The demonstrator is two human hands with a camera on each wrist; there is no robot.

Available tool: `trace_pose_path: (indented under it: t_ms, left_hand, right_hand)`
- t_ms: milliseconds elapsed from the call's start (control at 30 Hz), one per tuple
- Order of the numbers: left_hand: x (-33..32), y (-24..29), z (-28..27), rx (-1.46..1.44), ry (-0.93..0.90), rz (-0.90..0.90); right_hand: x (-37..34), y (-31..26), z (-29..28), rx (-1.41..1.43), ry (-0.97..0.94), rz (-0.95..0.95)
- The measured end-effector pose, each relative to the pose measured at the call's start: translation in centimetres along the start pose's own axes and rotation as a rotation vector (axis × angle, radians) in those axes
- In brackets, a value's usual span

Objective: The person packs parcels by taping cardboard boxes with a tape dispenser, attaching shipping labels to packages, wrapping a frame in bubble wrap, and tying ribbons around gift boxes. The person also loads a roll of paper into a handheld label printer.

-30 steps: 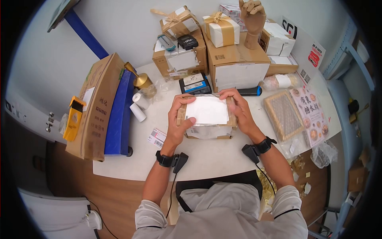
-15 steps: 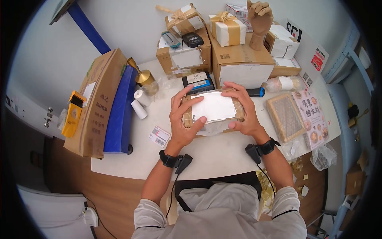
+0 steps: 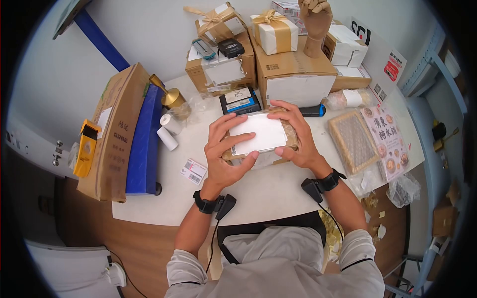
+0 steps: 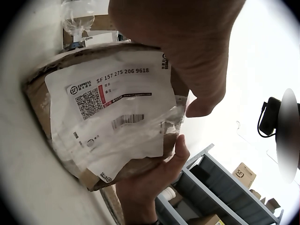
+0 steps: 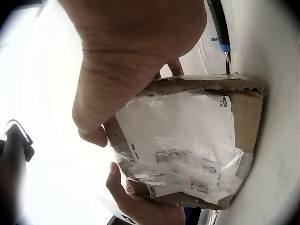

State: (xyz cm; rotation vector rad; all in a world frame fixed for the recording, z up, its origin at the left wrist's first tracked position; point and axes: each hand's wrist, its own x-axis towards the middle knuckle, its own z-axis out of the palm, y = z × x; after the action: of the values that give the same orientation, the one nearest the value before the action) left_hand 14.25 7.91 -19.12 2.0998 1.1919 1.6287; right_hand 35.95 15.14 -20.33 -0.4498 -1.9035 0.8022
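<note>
Brown cardboard on a white table point(image 3: 169, 201), that's the small box point(image 3: 291, 135) right in the middle of the scene, on the near side of a black-and-blue device point(image 3: 241, 102). Both hands are on it, so neither is wide open in the air. The left hand point(image 3: 223, 151) grips the left end, fingers spread over the top, one lying across the white sheet point(image 3: 263, 130), thumb at the near edge. The right hand point(image 3: 304, 144) holds the right end, fingers bent over the far edge and thumb at the near one, so the box sits between the two.

From the left wrist you get a side of it, with a shipping label point(image 4: 124, 89) that reads SF EXPRESS and clear plastic wrinkled over the lower part.

Over on the left: a loose printed label point(image 3: 194, 170), a couple of white rolls point(image 3: 168, 133), a brass piece point(image 3: 174, 98), then a blue stand point(image 3: 141, 149) and a tall carton point(image 3: 117, 139) with a yellow tool point(image 3: 87, 149) against it. Far side has a big carton point(image 3: 298, 69) carrying a gold-ribboned white box point(image 3: 275, 38) and a wooden hand model point(image 3: 316, 30). On the right, a bubble-wrapped rectangular item point(image 3: 353, 143) is next to a printed packet point(image 3: 385, 139).
</note>
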Motion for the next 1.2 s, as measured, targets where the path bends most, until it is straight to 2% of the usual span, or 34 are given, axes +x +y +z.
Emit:
trace_pose_path:
  t_ms: [533, 1200]
  left_hand:
    - [-0.1, -0.3, -0.1, -0.026, 0.003, -0.016]
    - [0.0, -0.4, 0.0, -0.017, 0.007, -0.016]
  right_hand:
    - [-0.1, -0.8, 0.0, -0.116, 0.051, -0.010]
    - [0.1, -0.9, 0.2, -0.088, 0.068, 0.026]
